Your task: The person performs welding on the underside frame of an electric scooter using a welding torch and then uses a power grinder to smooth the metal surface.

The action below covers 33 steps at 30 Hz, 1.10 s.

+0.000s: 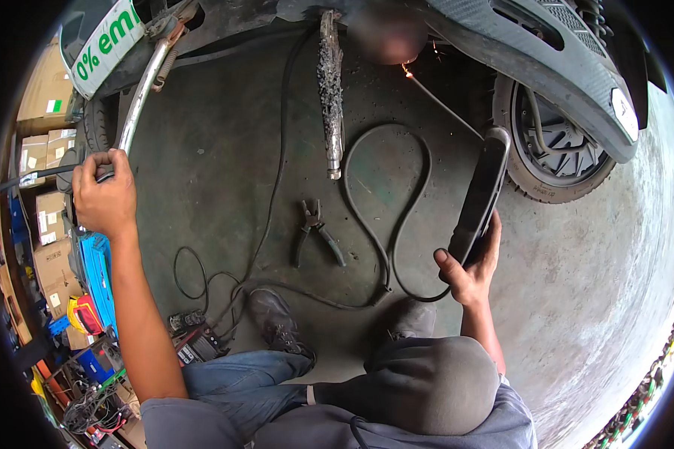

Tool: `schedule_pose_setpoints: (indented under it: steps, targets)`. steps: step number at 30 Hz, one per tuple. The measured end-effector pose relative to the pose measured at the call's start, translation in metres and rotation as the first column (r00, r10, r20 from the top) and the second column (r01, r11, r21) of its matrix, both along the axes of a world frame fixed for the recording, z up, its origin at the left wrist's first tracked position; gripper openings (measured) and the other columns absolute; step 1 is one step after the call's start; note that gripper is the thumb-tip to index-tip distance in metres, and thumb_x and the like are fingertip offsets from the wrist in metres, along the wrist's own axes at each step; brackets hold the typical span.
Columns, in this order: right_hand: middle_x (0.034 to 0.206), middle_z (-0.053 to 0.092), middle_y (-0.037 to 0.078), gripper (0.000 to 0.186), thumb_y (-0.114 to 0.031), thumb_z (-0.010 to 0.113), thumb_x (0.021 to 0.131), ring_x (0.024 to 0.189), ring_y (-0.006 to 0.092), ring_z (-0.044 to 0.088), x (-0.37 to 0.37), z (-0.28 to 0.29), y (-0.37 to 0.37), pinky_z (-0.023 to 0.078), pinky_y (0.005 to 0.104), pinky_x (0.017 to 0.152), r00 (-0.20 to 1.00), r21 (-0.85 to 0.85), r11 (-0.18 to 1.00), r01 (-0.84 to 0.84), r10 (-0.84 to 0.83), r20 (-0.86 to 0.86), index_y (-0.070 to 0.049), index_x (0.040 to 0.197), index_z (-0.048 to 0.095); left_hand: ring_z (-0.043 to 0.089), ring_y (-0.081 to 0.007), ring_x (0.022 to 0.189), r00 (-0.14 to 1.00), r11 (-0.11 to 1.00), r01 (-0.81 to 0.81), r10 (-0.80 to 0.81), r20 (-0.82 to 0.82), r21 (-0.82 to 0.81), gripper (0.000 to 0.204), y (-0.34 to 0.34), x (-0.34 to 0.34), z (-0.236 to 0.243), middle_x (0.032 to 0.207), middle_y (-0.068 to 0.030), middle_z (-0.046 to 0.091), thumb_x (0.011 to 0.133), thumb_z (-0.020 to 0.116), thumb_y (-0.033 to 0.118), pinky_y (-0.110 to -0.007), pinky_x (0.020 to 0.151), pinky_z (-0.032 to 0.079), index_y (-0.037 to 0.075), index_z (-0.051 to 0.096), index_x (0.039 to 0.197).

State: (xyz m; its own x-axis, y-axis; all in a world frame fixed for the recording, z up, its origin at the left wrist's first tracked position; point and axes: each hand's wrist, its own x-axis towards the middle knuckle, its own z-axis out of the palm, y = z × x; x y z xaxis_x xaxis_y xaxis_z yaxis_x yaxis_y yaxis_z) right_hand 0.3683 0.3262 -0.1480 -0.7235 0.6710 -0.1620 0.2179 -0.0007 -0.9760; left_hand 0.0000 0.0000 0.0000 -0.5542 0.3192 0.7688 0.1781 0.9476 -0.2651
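Note:
My right hand (475,273) is wrapped round a long black handheld welder (481,202). A thin welding rod (443,103) reaches from its top toward the vehicle's underside, with orange sparks at the tip. A blurred patch hides the spot just above the sparks. My left hand (106,193) is closed at the lower end of a silver kickstand (140,97), beside a black bar (37,176) that runs off to the left. Between my hands, a rough, crusted metal bar (330,90) points down from the vehicle. Pliers (312,232) lie on the floor below it, handles toward me.
Black cable (346,179) loops over the floor (217,179) between my shoes. A red-and-black box (201,346) sits by my left knee. At right stand a wheel (558,142) and a dark body panel (547,71). Cardboard boxes (58,266) and cluttered tools line the left.

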Motion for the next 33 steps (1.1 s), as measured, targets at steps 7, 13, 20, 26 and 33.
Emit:
schedule_pose_setpoints:
  steps: [7, 13, 20, 26, 33]
  targets:
    - [0.122, 0.063, 0.025, 0.102, -0.026, 0.086, 0.068, 0.112, 0.0345, 0.064, -0.026, 0.008, 0.01, 0.047, 0.0426, 0.099, 1.0, 0.371, 0.929, 0.018, -0.014, -0.014, 0.005, 0.148, 0.03, 0.066, -0.0278, 0.073, 0.996, 0.998, -0.066, 0.066, 0.063, 0.013, 0.02, -0.006, -0.002, 0.003, 0.08, 0.0031, 0.064, 0.083, 0.071, 0.04, -0.044, 0.06, 0.048, 0.021, 0.07, 0.076]
    - [0.12, 0.064, 0.025, 0.1, -0.025, 0.085, 0.068, 0.109, 0.0347, 0.066, -0.038, 0.014, 0.009, 0.05, 0.0428, 0.097, 1.0, 0.372, 0.928, -0.016, 0.017, -0.001, 0.004, 0.147, 0.031, 0.066, -0.028, 0.072, 0.996, 0.998, -0.07, 0.069, 0.061, 0.009, 0.02, -0.008, -0.004, 0.003, 0.081, 0.0036, 0.064, 0.083, 0.071, 0.041, -0.044, 0.06, 0.048, 0.022, 0.07, 0.077]
    - [0.118, 0.064, 0.025, 0.1, -0.024, 0.085, 0.07, 0.107, 0.0345, 0.067, -0.042, 0.014, 0.009, 0.051, 0.0421, 0.095, 0.999, 0.41, 0.911, -0.027, 0.035, -0.01, 0.004, 0.148, 0.029, 0.067, -0.0287, 0.074, 0.995, 0.997, -0.079, 0.079, 0.058, -0.003, 0.019, -0.009, -0.004, 0.002, 0.081, 0.0034, 0.065, 0.082, 0.071, 0.041, -0.045, 0.06, 0.049, 0.022, 0.071, 0.077]
    - [0.118, 0.065, 0.025, 0.101, -0.023, 0.085, 0.07, 0.107, 0.0334, 0.067, -0.044, 0.016, 0.008, 0.052, 0.0412, 0.095, 1.0, 0.375, 0.927, -0.02, 0.027, -0.014, 0.004, 0.148, 0.028, 0.067, -0.0289, 0.074, 0.995, 0.997, -0.08, 0.079, 0.067, 0.003, 0.019, -0.009, -0.003, 0.002, 0.081, 0.003, 0.065, 0.082, 0.071, 0.041, -0.045, 0.06, 0.049, 0.022, 0.071, 0.077]
    - [0.12, 0.063, 0.024, 0.101, -0.024, 0.086, 0.07, 0.11, 0.0317, 0.066, -0.044, 0.015, 0.009, 0.053, 0.0401, 0.094, 0.999, 0.415, 0.909, -0.028, 0.036, -0.012, 0.004, 0.148, 0.029, 0.067, -0.0293, 0.075, 0.995, 0.996, -0.084, 0.084, 0.05, -0.007, 0.019, -0.006, -0.002, 0.002, 0.083, 0.0026, 0.066, 0.082, 0.07, 0.04, -0.045, 0.061, 0.049, 0.022, 0.071, 0.077]
